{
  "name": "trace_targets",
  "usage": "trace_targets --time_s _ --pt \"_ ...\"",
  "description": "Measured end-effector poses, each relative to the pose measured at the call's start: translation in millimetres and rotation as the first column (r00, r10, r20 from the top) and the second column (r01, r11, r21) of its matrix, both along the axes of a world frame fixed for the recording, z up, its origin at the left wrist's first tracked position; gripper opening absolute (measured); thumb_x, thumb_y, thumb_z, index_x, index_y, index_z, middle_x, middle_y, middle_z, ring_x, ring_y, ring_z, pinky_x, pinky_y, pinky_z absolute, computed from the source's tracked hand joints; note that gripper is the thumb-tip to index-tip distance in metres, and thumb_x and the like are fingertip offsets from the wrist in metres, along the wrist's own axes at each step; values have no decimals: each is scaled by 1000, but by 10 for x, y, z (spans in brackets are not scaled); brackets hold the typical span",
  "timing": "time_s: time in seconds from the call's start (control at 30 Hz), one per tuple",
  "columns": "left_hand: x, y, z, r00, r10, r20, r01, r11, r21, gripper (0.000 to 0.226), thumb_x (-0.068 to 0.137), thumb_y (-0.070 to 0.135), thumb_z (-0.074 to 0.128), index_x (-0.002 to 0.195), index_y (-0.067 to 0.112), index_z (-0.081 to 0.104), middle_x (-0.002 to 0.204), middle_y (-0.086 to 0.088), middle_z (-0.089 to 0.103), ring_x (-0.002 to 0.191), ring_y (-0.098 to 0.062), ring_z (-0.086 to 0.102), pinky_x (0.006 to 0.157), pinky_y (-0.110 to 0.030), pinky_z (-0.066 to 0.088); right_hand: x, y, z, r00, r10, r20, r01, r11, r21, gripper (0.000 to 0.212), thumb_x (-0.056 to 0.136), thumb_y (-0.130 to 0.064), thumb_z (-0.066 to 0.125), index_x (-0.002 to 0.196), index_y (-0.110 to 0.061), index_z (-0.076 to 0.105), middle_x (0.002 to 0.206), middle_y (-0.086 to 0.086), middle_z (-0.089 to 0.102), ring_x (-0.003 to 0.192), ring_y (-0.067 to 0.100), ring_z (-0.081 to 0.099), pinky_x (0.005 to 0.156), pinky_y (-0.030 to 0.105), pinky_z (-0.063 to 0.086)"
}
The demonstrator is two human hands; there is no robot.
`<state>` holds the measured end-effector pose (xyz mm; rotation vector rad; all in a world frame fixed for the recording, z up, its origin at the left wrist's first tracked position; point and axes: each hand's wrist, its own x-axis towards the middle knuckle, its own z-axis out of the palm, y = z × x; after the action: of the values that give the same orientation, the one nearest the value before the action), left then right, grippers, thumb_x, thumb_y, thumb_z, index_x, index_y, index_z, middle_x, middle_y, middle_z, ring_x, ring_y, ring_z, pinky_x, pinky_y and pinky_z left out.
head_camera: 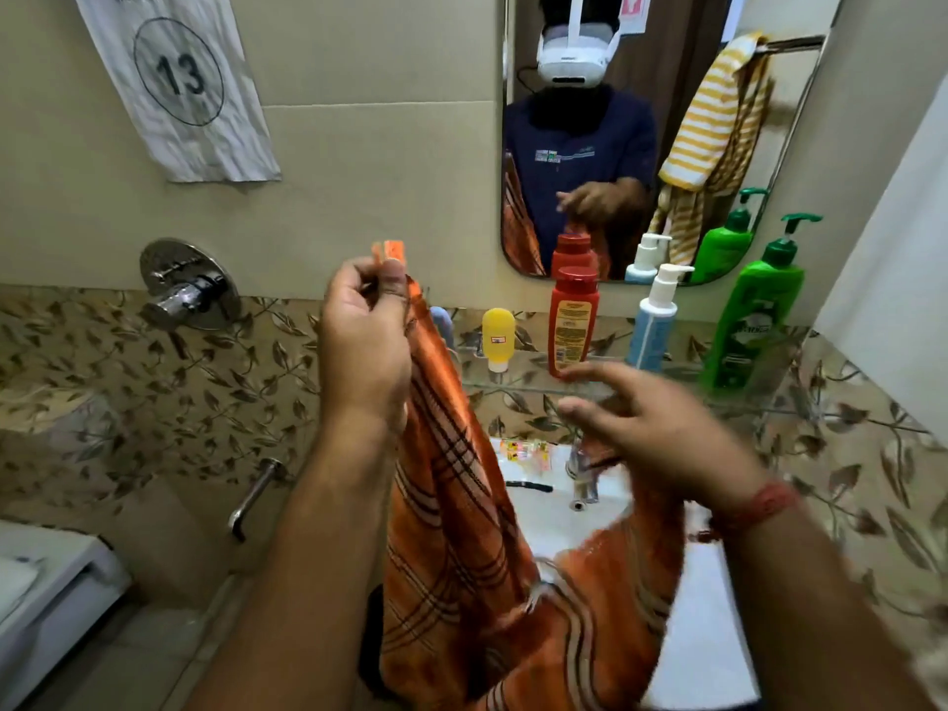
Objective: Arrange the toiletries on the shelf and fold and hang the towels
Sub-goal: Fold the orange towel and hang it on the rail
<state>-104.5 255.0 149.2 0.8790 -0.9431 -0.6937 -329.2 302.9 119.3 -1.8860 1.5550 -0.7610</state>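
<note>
My left hand (pixel 364 341) pinches the top corner of an orange checked towel (pixel 461 546), which hangs down in front of the white sink (pixel 708 633). My right hand (pixel 651 423) is blurred, fingers spread, over the towel's right side; whether it grips the cloth is unclear. On the glass shelf (pixel 528 384) stand a small yellow bottle (pixel 497 336), a red bottle (pixel 573 320), a blue-and-white pump bottle (pixel 654 320) and a green pump bottle (pixel 759 320).
A mirror (pixel 662 146) above the shelf reflects a yellow striped towel (pixel 710 120) hanging on a rail. A chrome wall tap (pixel 187 289) and spout (pixel 254 497) are on the left. The basin tap (pixel 582 474) stands behind the towel.
</note>
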Motion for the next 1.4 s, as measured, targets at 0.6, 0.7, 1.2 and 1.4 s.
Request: trace_targets --time_s 0.6,0.7,1.2,1.4 --pt "78 261 81 909 244 338 -159 953 -258 9 101 41 56 96 35 52 84 12 60 72 7 58 63 -9 46 284 -185 -453 997 -5 -82 -4 994 -107 17 89 -23 59 75 -26 67 82 -11 56 82 7 56 66 27 43" --pt "-3 321 -73 725 -160 670 148 986 75 53 80 70 58 118 34 54 103 12 63 88 7 63 67 -15 52 292 -127 -327 980 7 198 11 996 -89 28 90 -19 60 64 -28 64 70 -15 65 68 -1 59 61 24 42" --pt "-155 277 75 722 -265 640 312 949 41 15 93 39 60 81 43 68 81 20 74 76 -2 72 63 -23 57 -196 -42 -60 883 -24 -469 22 1000 -9 52 87 -62 56 132 -37 54 140 -9 49 119 9 50 101 37 48" --pt "-427 382 203 588 -200 783 346 938 -20 28 95 16 61 77 37 62 78 19 68 73 4 65 59 -7 45 345 127 72 859 209 467 -85 958 -273 34 91 -12 54 124 -21 60 104 0 70 99 12 69 84 33 60"
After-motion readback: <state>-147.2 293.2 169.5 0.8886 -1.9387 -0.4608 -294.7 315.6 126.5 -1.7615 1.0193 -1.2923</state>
